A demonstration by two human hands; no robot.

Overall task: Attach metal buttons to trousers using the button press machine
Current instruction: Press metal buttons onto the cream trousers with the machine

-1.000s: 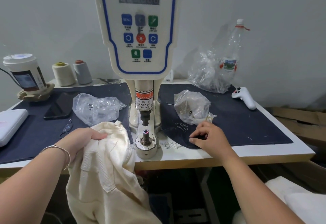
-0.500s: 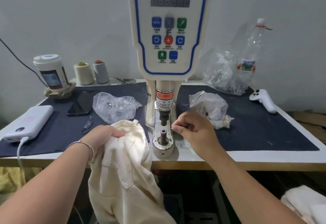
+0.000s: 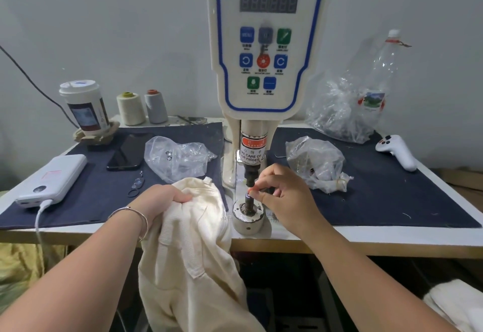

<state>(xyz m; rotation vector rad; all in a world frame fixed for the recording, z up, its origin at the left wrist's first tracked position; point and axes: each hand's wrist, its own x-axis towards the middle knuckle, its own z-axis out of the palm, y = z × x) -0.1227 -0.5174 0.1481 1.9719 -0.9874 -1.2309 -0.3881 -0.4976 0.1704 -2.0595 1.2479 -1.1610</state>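
Observation:
The cream servo button machine [image 3: 264, 44] stands at the table's middle, its punch above a round metal die [image 3: 247, 219]. My right hand [image 3: 282, 195] pinches a small metal button part [image 3: 251, 192] at the tip of the die's post. My left hand [image 3: 159, 201] grips bunched cream trousers [image 3: 193, 248], which hang over the table's front edge left of the die. Two clear bags with small metal parts lie on the dark mat: one on the left [image 3: 180, 157], one on the right [image 3: 317, 164].
On the navy mat [image 3: 392, 195] lie a phone [image 3: 128, 152], a white power bank [image 3: 53, 178] with cable, small rings [image 3: 137, 186] and a white controller [image 3: 397, 151]. A cup [image 3: 85, 108], two thread cones [image 3: 142, 108], a crumpled bag and bottle [image 3: 366, 96] stand at the back.
My right hand moved from the mat near the right bag to the die post, now pinching a small part there. My left hand kept its grip on the trousers. The camera view shifted.

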